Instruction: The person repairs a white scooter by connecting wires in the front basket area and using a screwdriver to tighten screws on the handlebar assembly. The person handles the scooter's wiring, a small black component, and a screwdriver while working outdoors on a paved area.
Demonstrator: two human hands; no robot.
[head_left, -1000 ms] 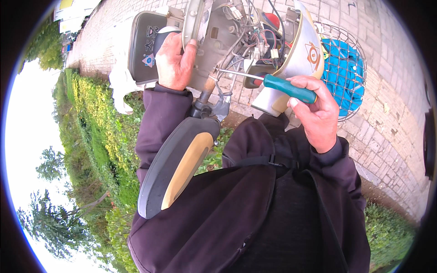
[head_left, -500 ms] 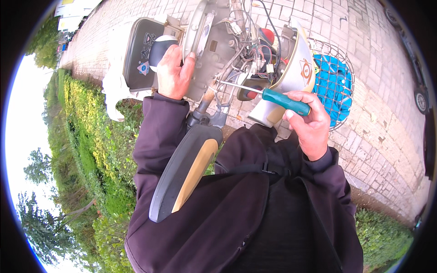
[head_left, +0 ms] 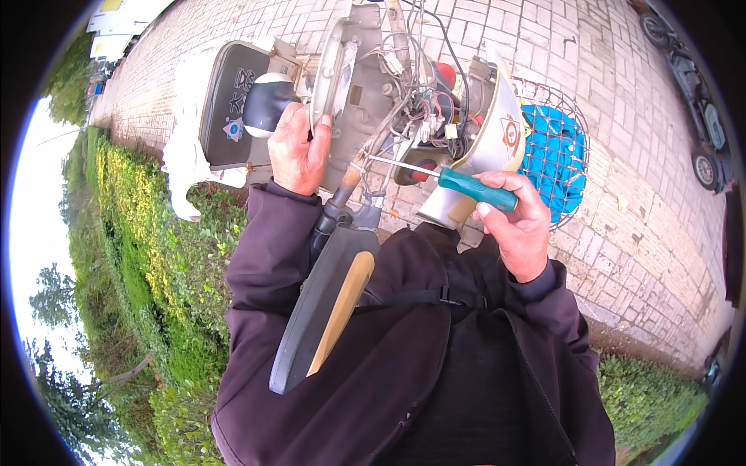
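The left hand (head_left: 299, 151) clamps the scooter's opened head panel (head_left: 342, 85) steady, while the right hand (head_left: 517, 221) fists a teal-handled screwdriver (head_left: 466, 186), tip among that panel's wiring (head_left: 416, 105).

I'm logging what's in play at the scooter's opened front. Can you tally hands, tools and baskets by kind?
Hands: 2 (left hand on the open panel, right hand holding the tool)
Screwdrivers: 1 (teal-handled screwdriver)
Wire baskets: 1 (wire basket)
Total: 4
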